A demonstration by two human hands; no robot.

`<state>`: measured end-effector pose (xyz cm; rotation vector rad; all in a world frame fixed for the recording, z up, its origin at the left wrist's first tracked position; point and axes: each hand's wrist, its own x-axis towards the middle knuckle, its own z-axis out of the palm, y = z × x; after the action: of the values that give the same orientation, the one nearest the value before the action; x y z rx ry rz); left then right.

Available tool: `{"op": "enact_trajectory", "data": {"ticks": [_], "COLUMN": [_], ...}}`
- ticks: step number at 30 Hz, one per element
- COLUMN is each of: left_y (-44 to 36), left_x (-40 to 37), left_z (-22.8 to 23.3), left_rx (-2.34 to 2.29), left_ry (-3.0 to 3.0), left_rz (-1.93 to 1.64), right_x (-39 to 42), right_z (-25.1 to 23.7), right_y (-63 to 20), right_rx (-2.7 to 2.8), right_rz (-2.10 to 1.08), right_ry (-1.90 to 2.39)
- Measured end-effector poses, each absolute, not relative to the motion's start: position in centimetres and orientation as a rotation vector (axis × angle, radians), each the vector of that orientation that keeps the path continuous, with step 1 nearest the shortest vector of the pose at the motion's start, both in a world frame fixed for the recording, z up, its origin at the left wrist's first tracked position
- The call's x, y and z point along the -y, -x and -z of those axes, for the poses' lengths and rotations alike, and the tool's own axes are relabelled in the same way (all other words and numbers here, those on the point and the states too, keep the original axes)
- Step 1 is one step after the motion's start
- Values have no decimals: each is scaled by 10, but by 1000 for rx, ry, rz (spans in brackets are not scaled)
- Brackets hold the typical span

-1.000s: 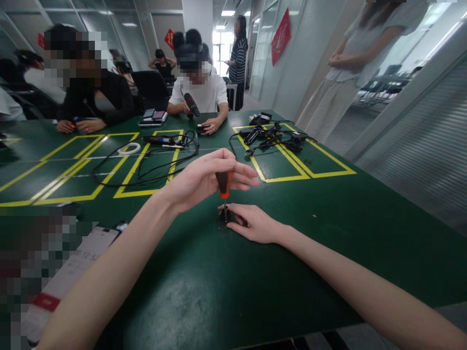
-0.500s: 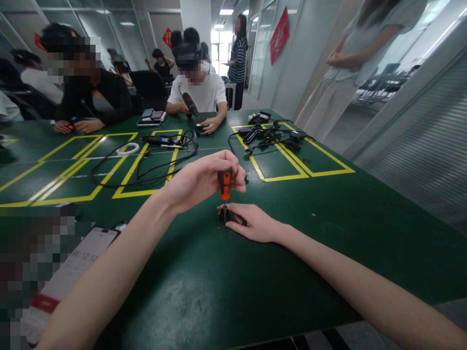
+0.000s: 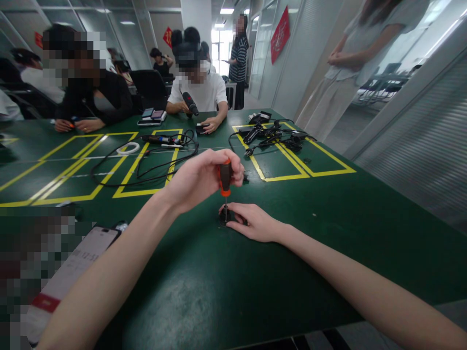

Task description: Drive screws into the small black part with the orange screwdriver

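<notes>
My left hand (image 3: pixel 207 177) is closed around the handle of a black and orange screwdriver (image 3: pixel 225 179), which stands upright. Its thin metal shaft points down into a small black part (image 3: pixel 225 217) on the green table. My right hand (image 3: pixel 253 221) grips that part from the right, thumb on the near side and fingers on the far side. Much of the part is hidden by these fingers, and I cannot make out its exact kind. The screwdriver's tip is too small to see clearly.
Black cables and adapters (image 3: pixel 272 136) lie at the back right within yellow tape (image 3: pixel 286 178). Further left are a cabled dark tool (image 3: pixel 160 140) and a white ring (image 3: pixel 127 148). A phone (image 3: pixel 73 272) lies near my left forearm. Across the table a co-worker (image 3: pixel 199 97) holds a power drill (image 3: pixel 190 103).
The screwdriver's handle has turned in my left hand, and its orange markings face differently. My left fingers have shifted slightly. My right hand stays on the black part.
</notes>
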<state>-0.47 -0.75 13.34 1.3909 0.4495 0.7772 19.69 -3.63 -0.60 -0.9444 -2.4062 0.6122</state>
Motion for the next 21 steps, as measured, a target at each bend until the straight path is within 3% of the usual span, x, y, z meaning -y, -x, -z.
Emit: {"op": "enact_trajectory", "data": {"ticks": [21], "left_y": [4], "left_x": [6], "left_z": [-127], "left_rx": [-250], "left_ry": [-1293], "left_rz": [-675], "right_x": [36], "right_z": [5], "right_y": [-197], "right_rx": [2393], "right_rz": [-641], "right_ry": [982]}}
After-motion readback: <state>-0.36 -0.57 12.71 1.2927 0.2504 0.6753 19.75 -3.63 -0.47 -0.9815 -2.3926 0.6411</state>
